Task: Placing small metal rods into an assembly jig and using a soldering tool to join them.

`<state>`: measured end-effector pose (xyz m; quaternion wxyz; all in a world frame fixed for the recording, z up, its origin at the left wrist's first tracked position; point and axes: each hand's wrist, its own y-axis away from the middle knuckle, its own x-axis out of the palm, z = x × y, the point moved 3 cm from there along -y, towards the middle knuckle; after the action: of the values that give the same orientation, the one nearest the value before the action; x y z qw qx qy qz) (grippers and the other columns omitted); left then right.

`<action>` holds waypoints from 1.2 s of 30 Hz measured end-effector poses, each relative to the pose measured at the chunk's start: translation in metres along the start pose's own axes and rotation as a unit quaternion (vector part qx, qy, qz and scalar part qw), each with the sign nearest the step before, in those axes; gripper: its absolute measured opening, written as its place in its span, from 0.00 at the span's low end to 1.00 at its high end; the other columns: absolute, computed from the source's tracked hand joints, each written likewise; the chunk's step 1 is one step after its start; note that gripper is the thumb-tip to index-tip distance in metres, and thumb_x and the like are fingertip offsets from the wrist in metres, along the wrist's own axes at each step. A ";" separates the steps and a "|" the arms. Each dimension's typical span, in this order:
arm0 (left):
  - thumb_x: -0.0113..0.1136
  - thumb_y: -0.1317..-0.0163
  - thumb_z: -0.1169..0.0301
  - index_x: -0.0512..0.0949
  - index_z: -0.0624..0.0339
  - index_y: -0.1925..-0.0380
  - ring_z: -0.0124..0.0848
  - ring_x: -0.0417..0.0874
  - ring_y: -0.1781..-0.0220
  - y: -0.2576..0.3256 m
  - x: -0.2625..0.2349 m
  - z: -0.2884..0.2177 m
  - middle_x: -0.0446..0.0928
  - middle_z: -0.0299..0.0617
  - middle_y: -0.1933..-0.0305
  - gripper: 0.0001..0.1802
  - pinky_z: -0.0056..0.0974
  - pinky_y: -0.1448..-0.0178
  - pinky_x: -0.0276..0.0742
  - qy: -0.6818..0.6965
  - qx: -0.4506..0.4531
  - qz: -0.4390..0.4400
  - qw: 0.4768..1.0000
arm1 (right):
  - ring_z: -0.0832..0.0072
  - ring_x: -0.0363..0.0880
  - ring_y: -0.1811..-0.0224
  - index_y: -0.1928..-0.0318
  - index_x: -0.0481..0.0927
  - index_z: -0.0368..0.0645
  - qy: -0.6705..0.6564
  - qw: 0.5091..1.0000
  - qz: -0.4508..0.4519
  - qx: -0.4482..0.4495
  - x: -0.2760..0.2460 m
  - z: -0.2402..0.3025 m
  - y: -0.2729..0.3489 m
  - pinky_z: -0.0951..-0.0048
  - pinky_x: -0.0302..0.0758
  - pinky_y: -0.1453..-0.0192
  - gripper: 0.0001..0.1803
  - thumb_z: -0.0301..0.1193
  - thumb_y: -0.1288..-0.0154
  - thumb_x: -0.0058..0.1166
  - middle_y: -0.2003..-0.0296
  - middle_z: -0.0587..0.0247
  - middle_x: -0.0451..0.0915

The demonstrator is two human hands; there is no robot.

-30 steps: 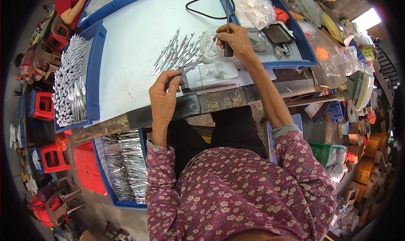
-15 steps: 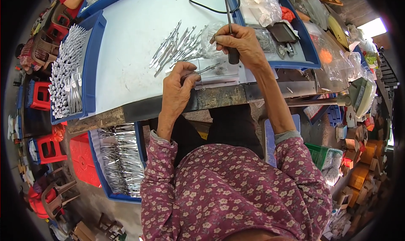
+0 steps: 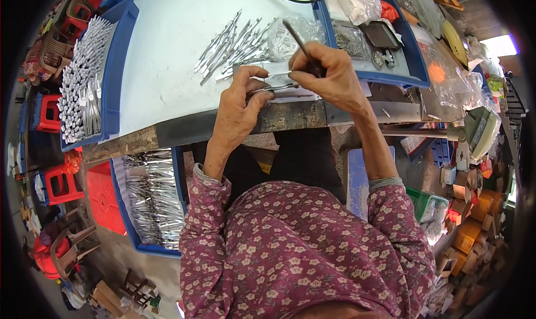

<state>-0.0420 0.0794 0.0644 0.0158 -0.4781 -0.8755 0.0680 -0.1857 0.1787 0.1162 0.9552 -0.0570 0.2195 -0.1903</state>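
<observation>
Slim, silver, shiny metal piece (image 3: 283, 87), one, held above the near edge of a white-topped bench (image 3: 162, 68), between two bare hands.
Far left: blue plastic tray (image 3: 117, 68) of closely packed, slender, white-ended pieces (image 3: 84, 76). Mid-bench: loose pile of shiny silver metal strips (image 3: 240, 46). Left hand (image 3: 241, 104): grip closed, thumb against fingers, on the piece's left end. Right hand (image 3: 338, 79): grip closed around a dark, slender, rod-like tool (image 3: 300, 42), fingertips at the piece's right end; contact cannot be told. Far right: blue plastic compartment tray (image 3: 417, 62). Handling, as judged: light, stiff, smooth, somewhat slippery; thin sections might bend; best pinched by the flat sides near one end. Markings: none legible on piece or tool.
</observation>
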 end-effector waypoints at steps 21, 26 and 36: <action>0.51 0.42 0.81 0.69 0.62 0.54 0.20 0.73 0.69 -0.001 0.004 0.001 0.76 0.36 0.71 0.14 0.24 0.63 0.69 0.070 -0.020 0.045 0.996 | 0.66 0.75 0.71 0.60 0.76 0.43 0.255 0.939 0.014 -0.232 0.008 0.002 0.018 0.68 0.72 0.70 0.24 0.13 0.64 0.53 0.73 0.63 0.76; 0.51 0.41 0.80 0.69 0.63 0.54 0.20 0.74 0.66 0.000 0.001 -0.001 0.76 0.37 0.68 0.14 0.24 0.62 0.70 0.096 -0.030 0.048 0.994 | 0.66 0.74 0.72 0.59 0.76 0.43 0.265 0.929 0.018 -0.256 0.009 0.005 0.018 0.69 0.71 0.71 0.27 0.12 0.66 0.52 0.74 0.64 0.75; 0.51 0.41 0.80 0.69 0.62 0.54 0.21 0.76 0.63 0.000 -0.003 0.004 0.75 0.37 0.65 0.14 0.24 0.62 0.73 0.117 -0.017 0.066 0.991 | 0.68 0.74 0.72 0.60 0.76 0.42 0.273 0.922 0.029 -0.273 0.013 0.009 0.017 0.70 0.71 0.71 0.25 0.12 0.66 0.53 0.72 0.66 0.76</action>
<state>-0.0403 0.0763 0.0609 0.1058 -0.5394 -0.8354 -0.0025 -0.1649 0.1899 0.1155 0.8107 -0.2547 0.5170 -0.1030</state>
